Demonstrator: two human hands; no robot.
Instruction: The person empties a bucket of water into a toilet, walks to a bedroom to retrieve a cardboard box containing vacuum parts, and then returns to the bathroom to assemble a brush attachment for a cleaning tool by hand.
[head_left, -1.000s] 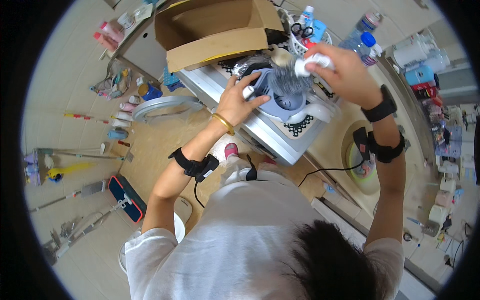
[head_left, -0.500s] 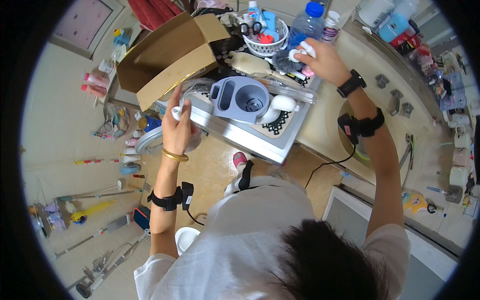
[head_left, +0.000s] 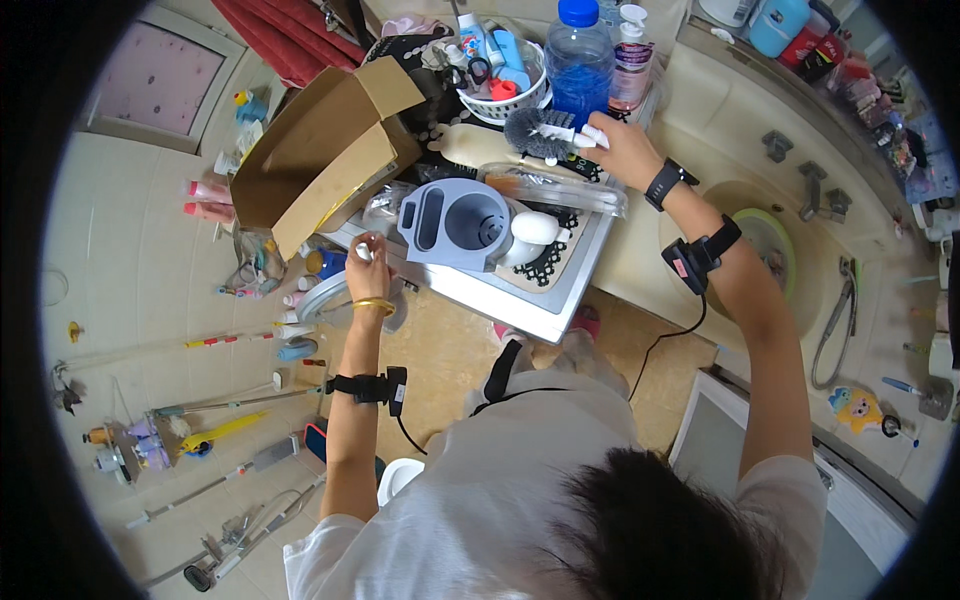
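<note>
My right hand (head_left: pixel 625 152) is closed on the white neck of a brush (head_left: pixel 525 132) with a round head of grey bristles. The brush lies level above the back right of the counter, its head pointing left. In front of the cardboard box, my left hand (head_left: pixel 368 268) is closed round a white rod-like piece (head_left: pixel 363 251); only its end shows. Between the hands stands a grey-blue holder (head_left: pixel 458 222) with a round well and narrow slots. A white rounded part (head_left: pixel 535 228) is at its right side.
An open cardboard box (head_left: pixel 320 150) stands at the left. Behind are a white basket (head_left: pixel 500 105) of toiletries, a bottle of blue liquid (head_left: pixel 580 70) and a pump bottle (head_left: pixel 632 65). Clear plastic packaging (head_left: pixel 560 190) lies behind the holder. The sink (head_left: pixel 770 230) is at the right.
My right hand has turned the brush so its bristles and white neck show plainly. My left fingers, spread before, have curled round the white piece. The view has shifted slightly.
</note>
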